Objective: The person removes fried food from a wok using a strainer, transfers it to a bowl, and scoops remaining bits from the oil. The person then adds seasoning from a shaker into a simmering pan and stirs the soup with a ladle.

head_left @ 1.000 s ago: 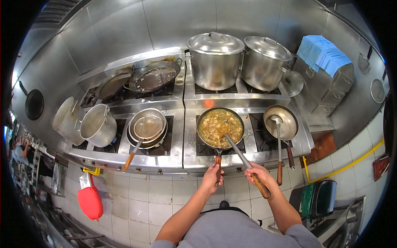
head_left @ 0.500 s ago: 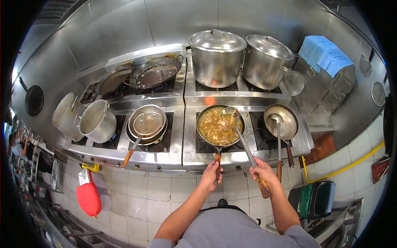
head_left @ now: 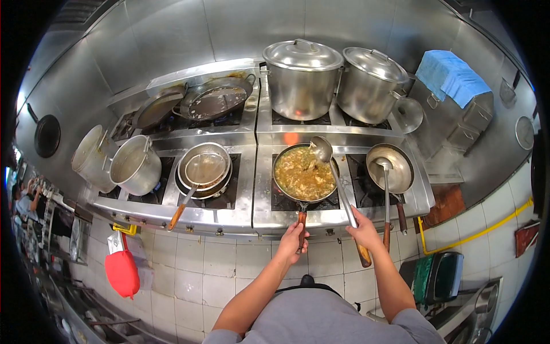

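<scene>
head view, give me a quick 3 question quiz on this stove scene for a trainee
1. Which hand grips the frying pan?
2. True or false: the right hand holds a ladle at the pan's far rim.
3. How many lidded stockpots stand on the rear burners?

Key:
1. The left hand, by its handle.
2. True.
3. Two.

From afar, I see grey metal wall panels (head_left: pixel 255 28) with a dull sheen, pale square floor tiles (head_left: pixel 189 281), and a yellow pipe (head_left: pixel 487 228) (the brightest line in the room) running low at right.
</scene>
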{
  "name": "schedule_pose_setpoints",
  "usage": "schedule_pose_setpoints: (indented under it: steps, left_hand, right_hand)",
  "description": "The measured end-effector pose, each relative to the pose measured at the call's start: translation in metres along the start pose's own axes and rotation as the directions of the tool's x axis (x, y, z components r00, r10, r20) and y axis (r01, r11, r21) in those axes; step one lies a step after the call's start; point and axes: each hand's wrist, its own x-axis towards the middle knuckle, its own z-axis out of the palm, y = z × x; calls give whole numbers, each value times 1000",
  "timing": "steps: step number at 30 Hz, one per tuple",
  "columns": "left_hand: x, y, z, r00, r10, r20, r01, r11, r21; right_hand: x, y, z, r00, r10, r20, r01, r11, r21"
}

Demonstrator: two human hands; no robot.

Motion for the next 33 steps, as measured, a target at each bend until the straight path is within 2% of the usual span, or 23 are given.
schedule_pose_setpoints:
  steps: [1, 2, 4, 5, 7, 11, 13, 14, 16, 17, 19, 20, 22, 23, 25, 26, 28, 33]
  left_hand:
    - [0, -1, -1, 1000, -2, 1, 2, 1000, 6]
    - [0, -1, -1, 1000, -1, -1, 1, 1000, 3]
    - [0, 1, -1, 1000, -7, 7, 7, 1000, -1]
    - [-1, 2, 0, 1000, -6, 6, 6, 1000, -3]
    - [-2, 2, 0, 1000, -12, 10, 12, 1000, -2]
    - [0, 2, 1, 1000, -15, 6, 15, 1000, 2]
    - [0, 2, 0, 1000, -6, 24, 6, 1000, 6]
    - [0, 2, 0, 1000, -7, 25, 7, 1000, 8]
    - [0, 1, 0, 1000, -6, 1, 6, 1000, 15]
    - [0, 1, 1, 1000, -4, 1, 4, 1000, 13]
    - [-2, 4, 1, 1000, -25, 14, 25, 1000, 10]
    - [-2, 5, 1, 1000, -20, 13, 20, 1000, 8]
    - [-1, 4, 1, 999, -24, 23, 24, 1000, 8]
    - [-1, 3, 1, 999, -24, 23, 24, 1000, 7]
    - [-1, 3, 1, 1000, -22, 11, 22, 1000, -3]
    - [-1, 2, 2, 1000, -23, 13, 23, 1000, -4]
    - [-3, 3, 3, 1000, -10, -2, 9, 999, -31]
    - [-1, 1, 0, 1000, -1, 5, 1, 999, -36]
  right_hand:
    - [-1, 0, 2, 977, -190, -99, 149, 935, -321]
    - [-5, -2, 1, 977, -190, -97, 150, 935, -322]
    - [-20, -36, 0, 993, 112, -45, -121, 919, -375]
    - [-19, -28, 1, 993, 111, -43, -119, 919, -377]
    - [-20, -15, 4, 1000, -27, 2, 25, 934, -357]
    - [-4, -17, 11, 996, 83, 15, -69, 906, -418]
    - [16, 5, 18, 991, -118, 59, 131, 913, -387]
    - [22, 11, 22, 991, -118, 57, 130, 913, -385]
    - [32, 6, 34, 992, 53, 118, -19, 962, -271]
    - [34, 6, 38, 992, 51, 120, -16, 962, -272]
    - [36, -3, 46, 954, 180, 239, -168, 983, -69]
    - [36, -6, 45, 954, 177, 241, -164, 984, -71]
    - [27, -32, 37, 881, 244, 406, -375, 882, 285]
    - [27, -30, 34, 881, 244, 406, -375, 882, 284]
    - [24, -23, 24, 830, 262, 493, -508, 720, 473]
    - [22, -20, 20, 830, 263, 491, -508, 720, 473]
    - [14, -23, 13, 815, 191, 547, -548, 560, 621]
    - [-11, -35, 0, 835, 220, 505, -517, 627, 582]
